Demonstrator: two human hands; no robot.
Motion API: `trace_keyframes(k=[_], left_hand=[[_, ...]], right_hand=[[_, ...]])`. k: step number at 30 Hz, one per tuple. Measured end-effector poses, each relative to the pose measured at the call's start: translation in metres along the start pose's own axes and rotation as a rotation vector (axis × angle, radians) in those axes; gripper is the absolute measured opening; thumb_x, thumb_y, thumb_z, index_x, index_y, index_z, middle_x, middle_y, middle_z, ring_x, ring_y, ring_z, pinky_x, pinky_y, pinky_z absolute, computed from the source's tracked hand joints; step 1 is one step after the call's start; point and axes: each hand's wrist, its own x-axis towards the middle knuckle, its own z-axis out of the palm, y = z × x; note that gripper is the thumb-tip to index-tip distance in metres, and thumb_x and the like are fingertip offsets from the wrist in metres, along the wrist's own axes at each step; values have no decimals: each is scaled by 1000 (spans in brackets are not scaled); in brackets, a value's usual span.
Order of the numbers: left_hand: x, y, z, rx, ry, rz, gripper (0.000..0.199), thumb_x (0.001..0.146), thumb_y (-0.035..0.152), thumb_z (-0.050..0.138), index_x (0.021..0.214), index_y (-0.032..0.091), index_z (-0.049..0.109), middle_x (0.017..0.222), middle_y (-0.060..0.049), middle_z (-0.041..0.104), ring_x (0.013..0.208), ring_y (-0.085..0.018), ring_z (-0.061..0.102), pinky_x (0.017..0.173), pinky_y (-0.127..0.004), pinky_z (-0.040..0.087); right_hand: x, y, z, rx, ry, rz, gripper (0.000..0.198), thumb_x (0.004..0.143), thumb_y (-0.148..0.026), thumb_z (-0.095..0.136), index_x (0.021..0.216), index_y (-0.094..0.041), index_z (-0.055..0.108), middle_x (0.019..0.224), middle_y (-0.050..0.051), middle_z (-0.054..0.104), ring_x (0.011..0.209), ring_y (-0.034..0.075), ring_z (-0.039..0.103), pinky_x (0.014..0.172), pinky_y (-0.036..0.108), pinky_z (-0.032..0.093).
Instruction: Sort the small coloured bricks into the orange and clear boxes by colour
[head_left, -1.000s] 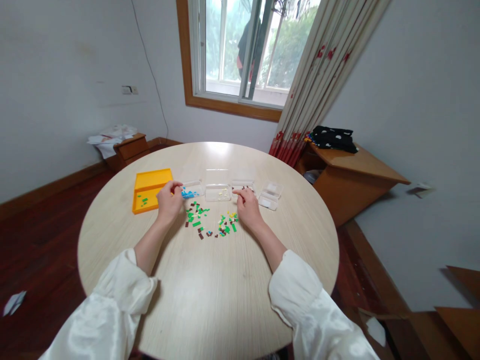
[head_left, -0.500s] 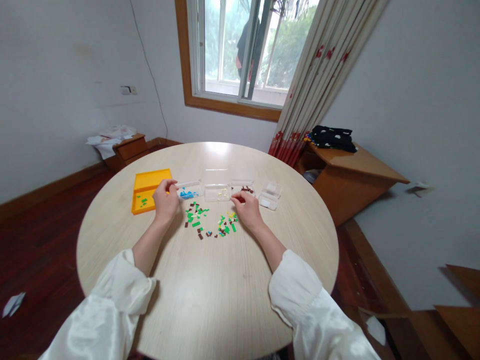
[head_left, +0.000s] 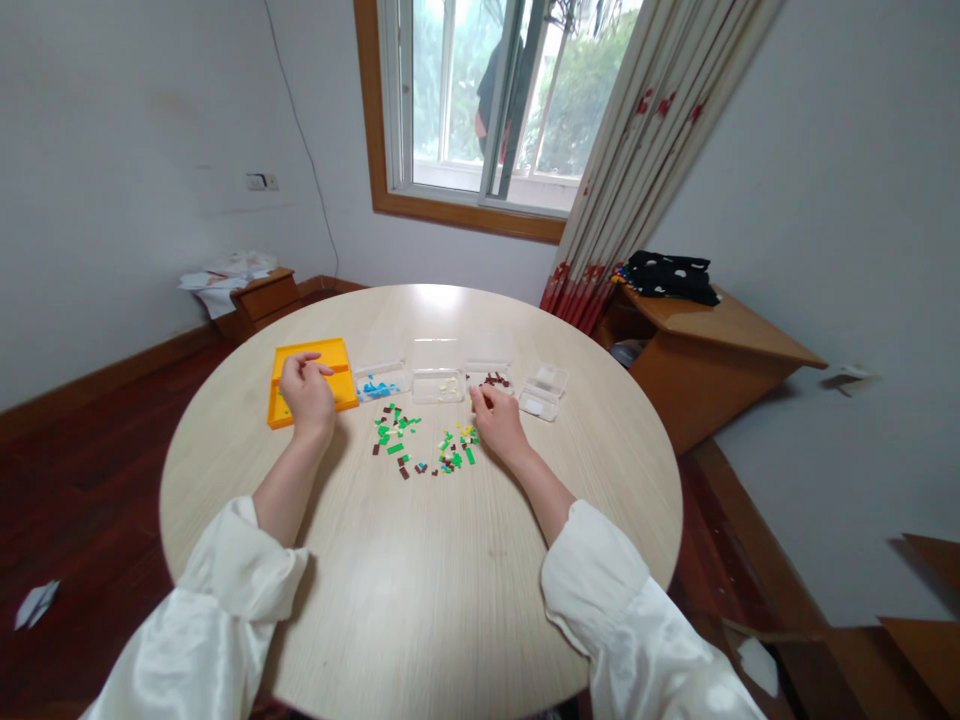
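Note:
My left hand point(head_left: 307, 395) hovers over the yellow plastic box point(head_left: 349, 405), its bent fingers slightly apart and nothing visible between them. The hand covers part of the box and most of the green bricks in it. My right hand point(head_left: 499, 420) is closed, thumb and fingertips together; whatever they hold is too small to make out. It is just in front of the clear box of brown bricks point(head_left: 496, 380). Between my hands lie loose small building bricks point(head_left: 395, 448) in green, brown, yellow and other colours, in two loose groups.
Clear boxes stand in a row: one with blue bricks point(head_left: 379, 388), one with pale bricks point(head_left: 448, 388), and a small open box point(head_left: 541, 400) at right. All rest on a round wooden table point(head_left: 420, 580). Beyond are a window, a curtain point(head_left: 600, 190) and a wooden desk point(head_left: 720, 360).
My left hand has moved left, from beside the blue bricks to over the yellow box, and its fingers have parted. My right hand has shifted slightly, its fingers curling inward.

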Motion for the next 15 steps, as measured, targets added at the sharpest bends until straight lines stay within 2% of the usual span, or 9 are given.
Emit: trace_keyframes(k=[6,10,15], left_hand=[[5,6,-2,-110,52,-100,15,76,12,35,72,20,47,53,4,46,52,-12,46,56,-23,38],[7,15,-4,-182,69,-191,16,77,10,32,72,19,45,50,5,42,48,-10,40,50,-22,32],[10,14,-6,-236,95,-237,14,76,11,33,72,20,44,47,6,38,44,-9,34,45,-22,28]], right_hand=[[0,0,0,4,-7,12,38,86,-40,37,54,-21,32,50,-5,34,50,11,35,53,25,27],[1,2,0,20,16,11,33,85,-39,41,58,-20,41,54,-3,42,54,11,40,56,25,31],[2,5,0,61,25,36,23,82,-35,48,66,-19,52,63,0,56,60,14,48,61,26,39]])
